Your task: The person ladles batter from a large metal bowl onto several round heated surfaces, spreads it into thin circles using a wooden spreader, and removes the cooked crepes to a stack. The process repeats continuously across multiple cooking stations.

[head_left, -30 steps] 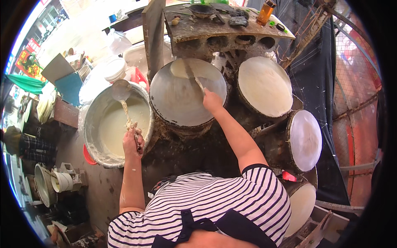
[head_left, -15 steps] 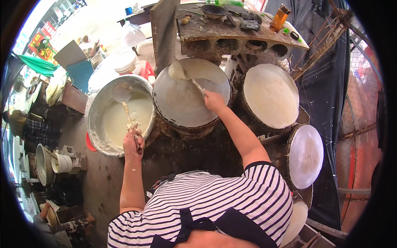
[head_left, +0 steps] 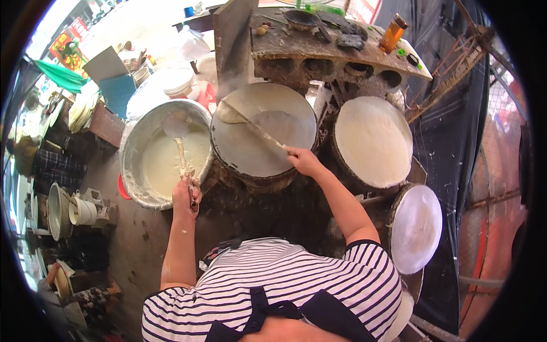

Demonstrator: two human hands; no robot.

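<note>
My left hand is closed round the batter-caked handle of a ladle. The ladle's round bowl is at the far side of a large metal basin of pale batter. To the right, my right hand grips the end of a long-handled ladle. Its head meets the far left part of a round griddle, where pale batter coats the far side. A grey bare patch shows in the griddle's middle. Steam or haze hangs over its far left edge.
A second round griddle covered by a pale sheet stands to the right, with another white round one nearer me. Behind is a sooty slab holding an amber bottle. An upright board rises behind the griddle. A white bucket stands far left.
My right hand has shifted right and slightly nearer, and its ladle's head has moved left and down onto the griddle. My left hand stays nearly in place. The whole view has shifted slightly.
</note>
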